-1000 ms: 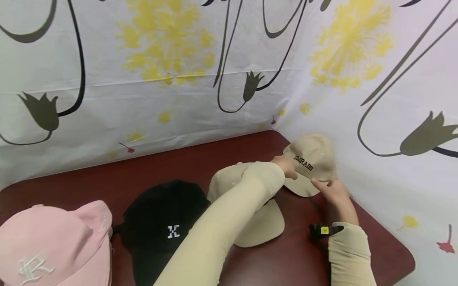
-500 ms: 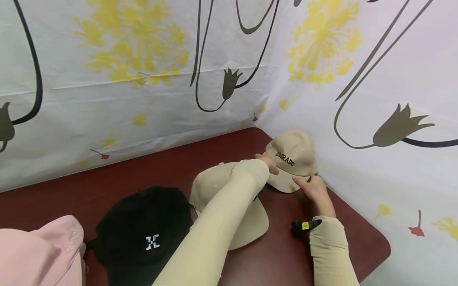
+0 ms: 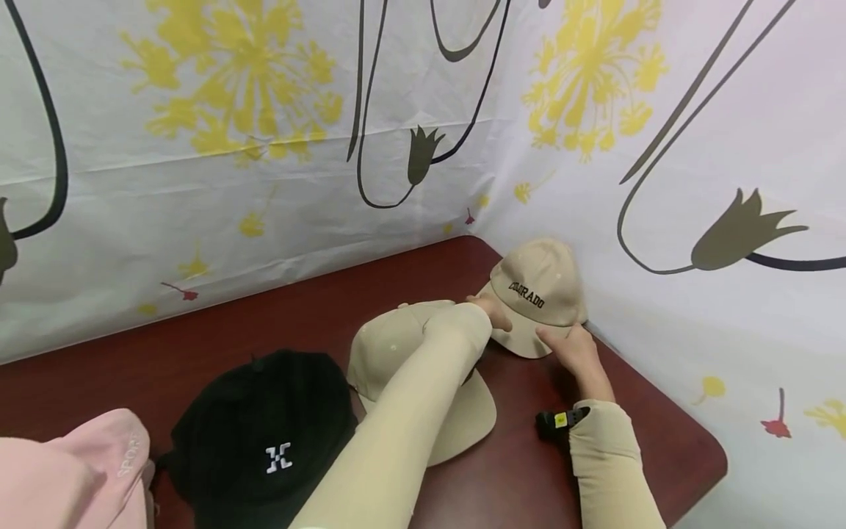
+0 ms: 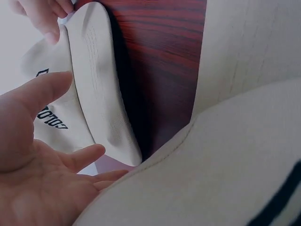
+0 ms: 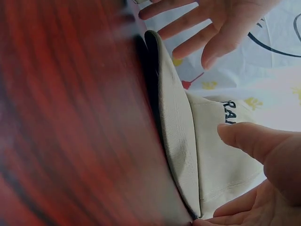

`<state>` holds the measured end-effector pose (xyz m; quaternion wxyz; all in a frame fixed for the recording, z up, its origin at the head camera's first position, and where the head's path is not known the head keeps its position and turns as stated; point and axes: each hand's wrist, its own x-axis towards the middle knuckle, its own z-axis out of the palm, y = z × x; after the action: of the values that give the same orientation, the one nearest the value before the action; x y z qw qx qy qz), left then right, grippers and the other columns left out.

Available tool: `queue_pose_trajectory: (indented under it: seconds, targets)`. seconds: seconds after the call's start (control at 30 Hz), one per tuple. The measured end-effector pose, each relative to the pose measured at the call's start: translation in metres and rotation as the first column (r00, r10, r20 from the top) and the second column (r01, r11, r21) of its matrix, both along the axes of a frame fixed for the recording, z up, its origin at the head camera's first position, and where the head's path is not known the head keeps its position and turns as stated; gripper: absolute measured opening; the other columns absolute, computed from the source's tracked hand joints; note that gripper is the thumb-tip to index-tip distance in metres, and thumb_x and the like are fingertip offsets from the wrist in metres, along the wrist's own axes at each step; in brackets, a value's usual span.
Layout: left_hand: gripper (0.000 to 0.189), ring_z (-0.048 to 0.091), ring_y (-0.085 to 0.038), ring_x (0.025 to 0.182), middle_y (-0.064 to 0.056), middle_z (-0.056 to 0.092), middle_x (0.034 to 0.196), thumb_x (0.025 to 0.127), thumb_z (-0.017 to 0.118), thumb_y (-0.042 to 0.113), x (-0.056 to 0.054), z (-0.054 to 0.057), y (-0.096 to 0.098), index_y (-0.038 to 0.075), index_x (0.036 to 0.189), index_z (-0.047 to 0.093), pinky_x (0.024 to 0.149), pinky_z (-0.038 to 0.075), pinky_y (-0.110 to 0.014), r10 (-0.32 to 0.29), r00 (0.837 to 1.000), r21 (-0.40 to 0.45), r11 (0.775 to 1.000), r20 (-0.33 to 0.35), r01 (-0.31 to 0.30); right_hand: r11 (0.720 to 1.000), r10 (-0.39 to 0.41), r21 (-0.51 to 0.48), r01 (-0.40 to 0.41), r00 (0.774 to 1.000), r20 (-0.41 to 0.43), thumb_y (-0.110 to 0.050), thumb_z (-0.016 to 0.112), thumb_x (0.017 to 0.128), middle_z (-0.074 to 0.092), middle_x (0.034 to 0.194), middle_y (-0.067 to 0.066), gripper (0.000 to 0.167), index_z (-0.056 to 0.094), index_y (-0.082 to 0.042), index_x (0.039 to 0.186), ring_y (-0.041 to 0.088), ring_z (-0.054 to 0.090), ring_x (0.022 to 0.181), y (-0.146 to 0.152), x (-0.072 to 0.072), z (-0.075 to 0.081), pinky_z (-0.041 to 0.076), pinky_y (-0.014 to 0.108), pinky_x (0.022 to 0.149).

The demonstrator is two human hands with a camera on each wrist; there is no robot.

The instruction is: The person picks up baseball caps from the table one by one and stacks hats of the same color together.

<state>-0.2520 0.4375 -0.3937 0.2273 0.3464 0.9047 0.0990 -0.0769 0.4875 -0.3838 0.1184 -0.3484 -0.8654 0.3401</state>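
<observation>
A beige baseball cap [image 3: 538, 294] lettered "COLORADO" sits at the table's back right corner, brim facing forward. At the brim's left is my left hand [image 3: 492, 312], partly behind its sleeve in the head view. Its fingers [image 5: 190, 23] are spread with nothing between them in the right wrist view. My right hand [image 3: 576, 353] is at the brim's right side. There the thumb [image 5: 244, 136] is extended in front of the crown and the fingers lie straight along the cap's lower side. I cannot tell whether they touch the cap.
A second beige cap [image 3: 383, 353] lies under my left forearm, its front partly hidden. Farther left are a black cap [image 3: 264, 419] and a pink cap [image 3: 79, 470], cut off by the frame. Patterned cloth [image 3: 264, 198] borders the dark red table [image 3: 502, 470] behind and right.
The head view has swung right, so everything sits farther left in it. My hands stay by the lettered cap, which remains in its corner.
</observation>
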Motion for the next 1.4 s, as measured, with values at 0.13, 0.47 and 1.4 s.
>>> queue_pose_trajectory:
  seconds: [0.13,0.47,1.4]
  targets:
    - [0.090,0.030,-0.027,0.128,-0.015,0.025,0.143,0.075,0.064,0.051,-0.011,-0.025,0.017,0.008,0.143,0.025,0.095,0.035,-0.040,-0.001,1.000,0.005,1.000,-0.022,0.001,1.000,0.013,-0.016,-0.013,1.000,0.028,-0.041,0.050,0.090,0.030,0.129,0.043,0.081,0.021,0.023,0.131,0.050,0.036,0.116,-0.001,0.000,-0.001,0.033,0.054,0.093]
    - [0.088,0.031,-0.031,0.126,-0.015,0.021,0.143,0.080,0.062,0.045,0.010,0.006,-0.012,0.010,0.146,0.017,0.098,0.032,-0.038,0.098,0.995,0.095,0.991,-0.008,-0.097,0.999,0.016,-0.044,-0.016,1.000,-0.005,-0.040,0.050,0.090,0.029,0.131,0.042,0.081,0.021,0.023,0.131,0.048,0.034,0.119,-0.004,-0.008,0.003,0.031,0.053,0.095]
    - [0.104,0.037,-0.025,0.121,-0.013,0.032,0.138,0.071,0.066,0.060,0.038,0.057,-0.054,0.007,0.146,0.017,0.096,0.033,-0.032,0.172,0.984,0.064,0.984,-0.042,-0.169,0.906,-0.259,-0.407,0.118,0.914,-0.312,-0.047,0.054,0.087,0.028,0.138,0.027,0.082,0.026,0.011,0.138,0.028,0.035,0.112,0.002,-0.008,-0.006,0.032,0.038,0.095]
